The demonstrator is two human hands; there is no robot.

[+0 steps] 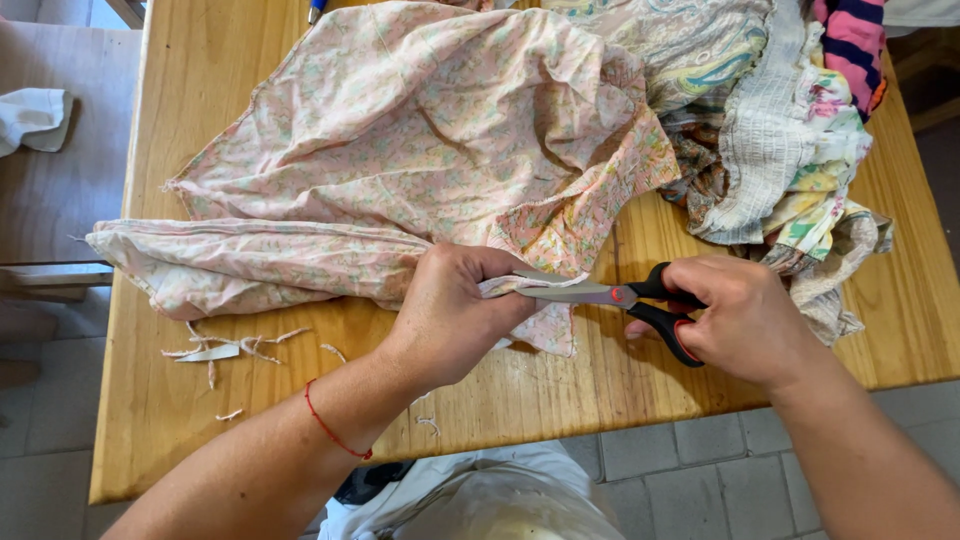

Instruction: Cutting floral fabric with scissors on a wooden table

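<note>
- Left hand [450,315], a thin red thread around its wrist, was closed on the edge of the pale pink floral cotton cloth [420,150], pinching it taut near the front of the light wooden table [190,420].
- Right hand [745,320] was wrapped through the black handles of steel scissors [610,295], whose blades I saw nearly shut on that pinched edge.
- Frayed fabric trimmings [225,350] lay left of my forearm; a heap of mixed patterned fabrics [780,140] sat behind my right hand.

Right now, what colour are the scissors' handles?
The steel-bladed scissors have black handles with red trim, seen best in the head view.
</note>
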